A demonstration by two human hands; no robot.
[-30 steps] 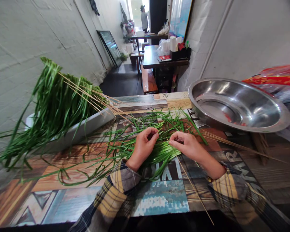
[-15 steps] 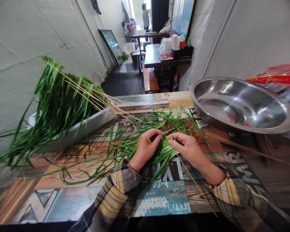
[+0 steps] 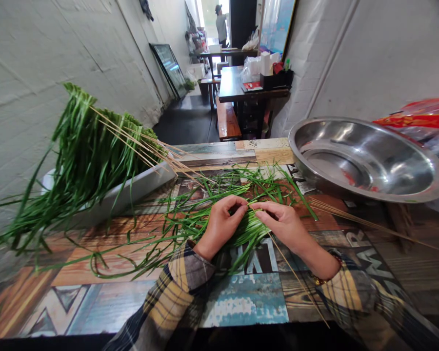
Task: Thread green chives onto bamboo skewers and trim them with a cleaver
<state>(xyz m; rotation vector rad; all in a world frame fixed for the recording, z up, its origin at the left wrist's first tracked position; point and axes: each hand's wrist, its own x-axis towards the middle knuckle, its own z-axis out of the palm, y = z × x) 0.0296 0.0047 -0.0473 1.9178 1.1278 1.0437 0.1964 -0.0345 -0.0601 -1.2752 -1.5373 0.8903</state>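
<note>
Over a loose heap of green garlic chives (image 3: 254, 230) on the table, my two hands almost meet at the fingertips. My left hand (image 3: 223, 222) pinches a thin chive stalk between thumb and index finger, the stalk mostly hidden. Close beside it, the thumb and fingers of my right hand (image 3: 285, 224) are closed on a thin bamboo skewer (image 3: 300, 280). That skewer slants from under the right hand down to the table's front edge; its upper end is hard to make out. Pale stalk ends of the chives show beneath the right fingers.
At left, a white tray (image 3: 131, 195) holds threaded chives (image 3: 98, 141) with skewers (image 3: 142, 146) sticking out. A steel basin (image 3: 373, 158) stands at right, more skewers (image 3: 354, 217) beside it. Beyond are another table (image 3: 237, 83), a bench (image 3: 227, 117) and a distant person (image 3: 221, 27).
My fingertips have drawn slightly closer together, the left hand shifting a little to the right. The heap, tray and basin look the same.
</note>
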